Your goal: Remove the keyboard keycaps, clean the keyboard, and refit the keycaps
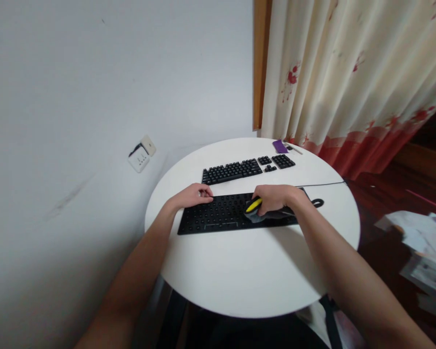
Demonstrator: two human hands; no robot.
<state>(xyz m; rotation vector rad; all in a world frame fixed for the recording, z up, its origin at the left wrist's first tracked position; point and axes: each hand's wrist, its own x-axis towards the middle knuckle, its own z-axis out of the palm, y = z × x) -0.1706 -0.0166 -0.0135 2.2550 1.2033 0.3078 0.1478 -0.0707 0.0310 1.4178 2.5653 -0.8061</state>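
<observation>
A black keyboard base (218,213) with its keycaps off lies across the middle of the round white table (236,271). At its back left edge, my left hand (193,196) has its fingers curled on the rim. My right hand (274,198) is closed around a yellow-and-black handled tool (254,205), low over the right half of the base. Greyish material (256,218) shows under the tool; its exact kind is unclear. Behind the base, the black keycaps (232,171) are set out in keyboard order, in separate blocks.
A cable (321,184) runs to the table's right edge, and its loop (317,202) lies beside the base. Near the back edge is a small purple item (280,146). A wall with a socket (139,159) borders the left; a curtain (341,87) hangs behind.
</observation>
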